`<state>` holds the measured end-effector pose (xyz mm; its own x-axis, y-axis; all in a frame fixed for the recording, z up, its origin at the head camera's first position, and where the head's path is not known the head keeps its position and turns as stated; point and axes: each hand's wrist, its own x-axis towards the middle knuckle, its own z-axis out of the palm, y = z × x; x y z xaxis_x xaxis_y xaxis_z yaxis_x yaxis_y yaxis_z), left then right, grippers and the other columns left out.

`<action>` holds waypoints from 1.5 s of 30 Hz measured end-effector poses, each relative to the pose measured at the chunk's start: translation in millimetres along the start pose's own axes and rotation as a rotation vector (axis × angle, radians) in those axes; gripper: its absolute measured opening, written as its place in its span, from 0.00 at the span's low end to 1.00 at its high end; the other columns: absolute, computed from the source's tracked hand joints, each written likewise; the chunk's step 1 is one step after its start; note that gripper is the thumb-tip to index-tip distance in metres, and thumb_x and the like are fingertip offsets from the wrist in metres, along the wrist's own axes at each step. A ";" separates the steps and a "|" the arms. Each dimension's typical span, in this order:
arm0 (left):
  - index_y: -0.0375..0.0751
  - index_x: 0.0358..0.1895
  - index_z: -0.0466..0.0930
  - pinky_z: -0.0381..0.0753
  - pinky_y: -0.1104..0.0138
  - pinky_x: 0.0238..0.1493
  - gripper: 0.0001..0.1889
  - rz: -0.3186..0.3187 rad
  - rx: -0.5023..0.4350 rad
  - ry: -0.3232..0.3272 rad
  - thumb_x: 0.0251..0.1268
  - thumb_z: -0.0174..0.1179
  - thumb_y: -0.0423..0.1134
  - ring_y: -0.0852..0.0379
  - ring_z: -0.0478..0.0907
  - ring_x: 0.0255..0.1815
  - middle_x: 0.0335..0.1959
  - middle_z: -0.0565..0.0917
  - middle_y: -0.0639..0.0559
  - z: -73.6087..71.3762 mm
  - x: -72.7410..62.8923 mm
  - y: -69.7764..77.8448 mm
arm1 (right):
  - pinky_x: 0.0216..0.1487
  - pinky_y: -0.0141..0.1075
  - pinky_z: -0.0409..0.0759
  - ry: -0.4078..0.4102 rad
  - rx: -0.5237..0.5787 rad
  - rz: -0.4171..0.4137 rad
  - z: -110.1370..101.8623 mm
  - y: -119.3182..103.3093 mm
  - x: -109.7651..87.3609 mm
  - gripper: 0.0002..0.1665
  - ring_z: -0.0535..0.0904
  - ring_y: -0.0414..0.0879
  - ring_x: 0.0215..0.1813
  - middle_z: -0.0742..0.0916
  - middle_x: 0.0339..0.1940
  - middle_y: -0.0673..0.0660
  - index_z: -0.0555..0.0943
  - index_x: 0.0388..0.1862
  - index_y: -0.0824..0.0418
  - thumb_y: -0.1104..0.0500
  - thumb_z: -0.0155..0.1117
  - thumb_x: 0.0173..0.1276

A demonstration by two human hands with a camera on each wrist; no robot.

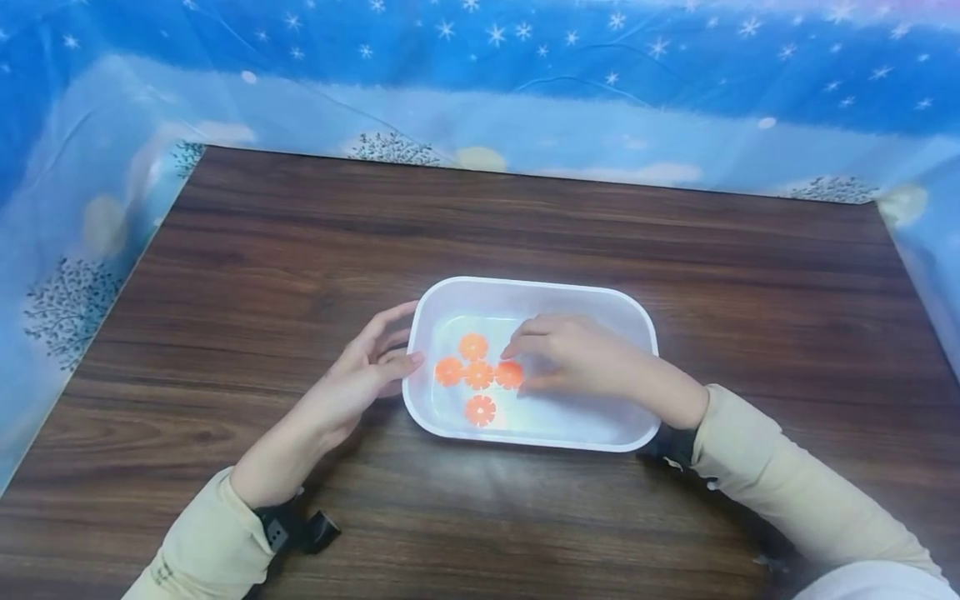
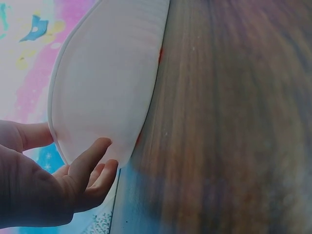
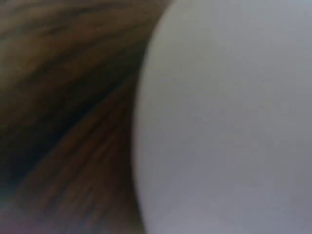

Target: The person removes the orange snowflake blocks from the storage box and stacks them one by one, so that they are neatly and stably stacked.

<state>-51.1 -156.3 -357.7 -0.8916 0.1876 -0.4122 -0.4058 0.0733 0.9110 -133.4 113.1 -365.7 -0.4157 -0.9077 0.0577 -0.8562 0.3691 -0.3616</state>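
A white rectangular plastic tub (image 1: 577,421) with rounded corners sits on the table. Several orange disc-shaped pieces with notched edges, like carrot flower slices (image 1: 480,410), lie in its left half. My left hand (image 1: 360,375) holds the tub's left end, thumb over the rim and fingers against the outer wall; the left wrist view has this hand (image 2: 73,180) beside the pale wall (image 2: 107,83). Reaching in over the right end, my right hand (image 1: 577,354) pinches the rightmost orange disc (image 1: 509,375) between thumb and fingers. The right wrist view is blurred by the tub wall (image 3: 224,122), its hand hidden.
The dark wood-grain tabletop (image 1: 300,242) spreads around the tub. Blue cloth with snowflakes (image 1: 480,75) hangs behind the table and along its sides. A black wrist camera (image 1: 300,531) sits at the left cuff, close over the tabletop.
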 end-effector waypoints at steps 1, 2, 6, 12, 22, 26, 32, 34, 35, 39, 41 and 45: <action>0.56 0.72 0.50 0.69 0.52 0.59 0.33 -0.001 -0.001 -0.001 0.68 0.52 0.36 0.46 0.66 0.64 0.69 0.59 0.45 -0.1 0.6 -0.1 | 0.53 0.37 0.74 -0.009 -0.008 0.000 1.0 0.1 0.3 0.22 0.77 0.43 0.49 0.84 0.44 0.48 0.82 0.48 0.55 0.49 0.72 0.55; 0.56 0.72 0.50 0.69 0.52 0.59 0.33 -0.003 -0.002 -0.002 0.68 0.53 0.36 0.46 0.66 0.64 0.69 0.59 0.45 -0.1 1.1 -0.3 | 0.54 0.37 0.74 -0.020 -0.014 -0.002 2.3 0.6 0.6 0.23 0.77 0.43 0.50 0.84 0.45 0.49 0.82 0.49 0.55 0.49 0.71 0.55; 0.56 0.72 0.49 0.69 0.52 0.59 0.33 -0.015 -0.005 -0.003 0.68 0.53 0.37 0.46 0.66 0.65 0.70 0.59 0.45 -0.5 2.4 -1.0 | 0.57 0.38 0.72 -0.065 0.029 0.005 7.3 1.5 1.4 0.26 0.76 0.45 0.53 0.82 0.49 0.51 0.81 0.52 0.55 0.49 0.72 0.54; 0.56 0.73 0.49 0.69 0.51 0.60 0.33 -0.016 -0.002 -0.010 0.68 0.52 0.37 0.46 0.65 0.65 0.70 0.58 0.45 -0.6 2.6 -0.7 | 0.58 0.38 0.72 -0.088 0.109 0.009 10.4 0.4 1.9 0.27 0.74 0.46 0.55 0.81 0.50 0.52 0.80 0.53 0.58 0.50 0.72 0.55; 0.56 0.72 0.49 0.69 0.52 0.60 0.33 -0.008 -0.007 -0.004 0.68 0.52 0.36 0.46 0.66 0.65 0.70 0.58 0.45 -0.6 2.0 0.9 | 0.57 0.37 0.72 -0.071 0.121 0.003 13.7 2.7 3.8 0.22 0.74 0.45 0.51 0.80 0.48 0.52 0.81 0.50 0.57 0.53 0.71 0.56; 0.56 0.72 0.49 0.70 0.52 0.59 0.33 -0.005 -0.006 -0.007 0.68 0.52 0.36 0.46 0.66 0.64 0.69 0.58 0.45 -0.6 1.6 1.0 | 0.57 0.37 0.72 -0.080 0.156 0.038 14.7 2.8 4.2 0.22 0.73 0.44 0.51 0.79 0.48 0.51 0.81 0.49 0.56 0.54 0.72 0.55; 0.55 0.73 0.49 0.70 0.52 0.59 0.33 -0.008 0.003 -0.008 0.68 0.53 0.36 0.45 0.66 0.64 0.69 0.59 0.45 -0.7 0.4 1.9 | 0.56 0.37 0.71 -0.036 0.148 0.030 16.8 4.8 5.4 0.23 0.72 0.45 0.51 0.79 0.47 0.52 0.81 0.47 0.55 0.52 0.74 0.52; 0.55 0.73 0.49 0.69 0.52 0.59 0.34 -0.008 0.002 -0.006 0.67 0.53 0.36 0.46 0.66 0.65 0.69 0.58 0.45 -0.7 -0.2 2.3 | 0.57 0.37 0.70 -0.025 0.144 0.026 17.0 5.3 6.0 0.23 0.72 0.46 0.52 0.78 0.47 0.52 0.81 0.46 0.55 0.52 0.74 0.52; 0.55 0.73 0.49 0.69 0.52 0.60 0.34 -0.007 0.002 -0.005 0.67 0.53 0.36 0.46 0.66 0.65 0.69 0.58 0.45 -0.6 -0.4 2.4 | 0.57 0.37 0.70 -0.024 0.146 0.026 16.9 5.4 6.3 0.22 0.72 0.46 0.52 0.78 0.46 0.52 0.81 0.46 0.55 0.51 0.74 0.51; 0.55 0.73 0.49 0.69 0.53 0.58 0.33 0.001 -0.003 -0.005 0.68 0.53 0.36 0.46 0.66 0.64 0.69 0.59 0.44 -0.6 -0.7 1.9 | 0.57 0.38 0.69 -0.034 0.163 0.035 16.0 5.2 6.8 0.21 0.72 0.46 0.52 0.78 0.46 0.51 0.81 0.43 0.55 0.52 0.74 0.52; 0.55 0.73 0.49 0.70 0.54 0.58 0.33 0.006 -0.004 -0.008 0.68 0.53 0.36 0.46 0.66 0.64 0.69 0.59 0.44 -0.5 -0.4 1.3 | 0.57 0.38 0.69 -0.043 0.171 0.046 15.5 4.8 7.0 0.20 0.72 0.46 0.51 0.78 0.45 0.51 0.81 0.43 0.55 0.52 0.74 0.52; 0.54 0.73 0.49 0.71 0.55 0.56 0.33 0.015 -0.006 -0.013 0.67 0.53 0.36 0.46 0.66 0.63 0.69 0.59 0.44 -0.3 0.4 0.3 | 0.56 0.38 0.70 -0.058 0.188 0.065 15.5 4.3 6.8 0.20 0.72 0.45 0.49 0.79 0.43 0.50 0.81 0.42 0.55 0.52 0.74 0.51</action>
<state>-51.7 -156.5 -357.6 -0.8947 0.2014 -0.3986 -0.3940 0.0641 0.9169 -135.1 105.4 -381.3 -0.4449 -0.8953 -0.0231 -0.7539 0.3883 -0.5300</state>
